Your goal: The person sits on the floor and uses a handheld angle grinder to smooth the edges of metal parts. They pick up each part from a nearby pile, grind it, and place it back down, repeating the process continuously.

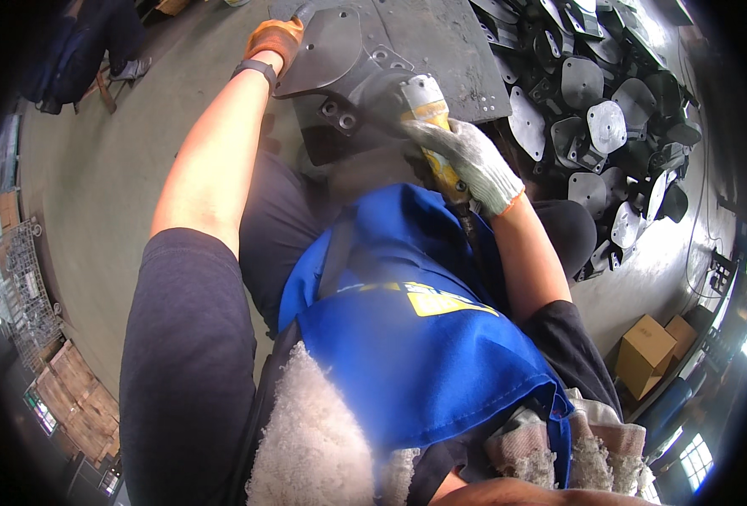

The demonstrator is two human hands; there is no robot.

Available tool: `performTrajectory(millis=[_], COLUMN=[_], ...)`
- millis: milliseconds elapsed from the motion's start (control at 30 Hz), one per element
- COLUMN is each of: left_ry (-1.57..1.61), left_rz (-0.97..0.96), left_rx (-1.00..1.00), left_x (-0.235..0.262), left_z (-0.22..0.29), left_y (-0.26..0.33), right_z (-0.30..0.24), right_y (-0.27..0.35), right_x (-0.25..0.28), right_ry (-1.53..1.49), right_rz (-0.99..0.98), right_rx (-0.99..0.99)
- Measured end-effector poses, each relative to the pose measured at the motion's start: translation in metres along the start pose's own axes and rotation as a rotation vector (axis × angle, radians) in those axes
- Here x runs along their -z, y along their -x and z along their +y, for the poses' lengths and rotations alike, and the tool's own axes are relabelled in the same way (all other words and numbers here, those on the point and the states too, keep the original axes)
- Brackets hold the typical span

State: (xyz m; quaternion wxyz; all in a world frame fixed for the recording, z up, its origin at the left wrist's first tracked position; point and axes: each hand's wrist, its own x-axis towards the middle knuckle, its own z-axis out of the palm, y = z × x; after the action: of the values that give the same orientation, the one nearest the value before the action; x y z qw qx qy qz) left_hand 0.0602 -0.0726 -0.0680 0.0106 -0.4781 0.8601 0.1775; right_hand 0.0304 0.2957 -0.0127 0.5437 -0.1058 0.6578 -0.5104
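1. While my left hand (pixel 274 38), in an orange glove, presses closed on the edge of the dark metal plate (pixel 333 52) at the upper middle of the frame, my right hand (pixel 468 158) sits just below and to the right of it.
2. My right hand, in a white knit glove, grips a yellow-handled tool (pixel 433 126) whose tip meets the plate.
3. The plate is grey-black, curved, with bolt holes.
4. A pile of similar plates (pixel 601 126) fills the upper right.

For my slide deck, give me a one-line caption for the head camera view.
Left hand in an orange glove steadies a dark metal plate while the right hand grips a yellow-handled power tool.
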Motion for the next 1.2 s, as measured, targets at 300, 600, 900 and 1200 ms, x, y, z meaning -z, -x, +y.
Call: performTrajectory(millis=[300, 600, 900, 1200], left_ry=[-0.041, -0.099, -0.108, -0.199], left_rz=[0.021, -0.05, -0.02, -0.096], left_rx=[-0.033, 0.004, -0.034, -0.087], left_x=[-0.007, -0.004, -0.008, -0.018], left_z=[-0.004, -0.002, -0.006, -0.043], left_y=[-0.007, -0.011, -0.012, -0.053], right_z=[0.0, 0.005, -0.001, 0.001], right_y=[0.0, 0.026, 0.037, 0.016], right_x=[0.0, 0.009, -0.009, -0.018], right_ry=[-0.002, -0.035, -0.048, 0.219], right_rz=[0.047, 0.007, -0.069, -0.135], right_rx=[-0.009, 0.005, -0.009, -0.043])
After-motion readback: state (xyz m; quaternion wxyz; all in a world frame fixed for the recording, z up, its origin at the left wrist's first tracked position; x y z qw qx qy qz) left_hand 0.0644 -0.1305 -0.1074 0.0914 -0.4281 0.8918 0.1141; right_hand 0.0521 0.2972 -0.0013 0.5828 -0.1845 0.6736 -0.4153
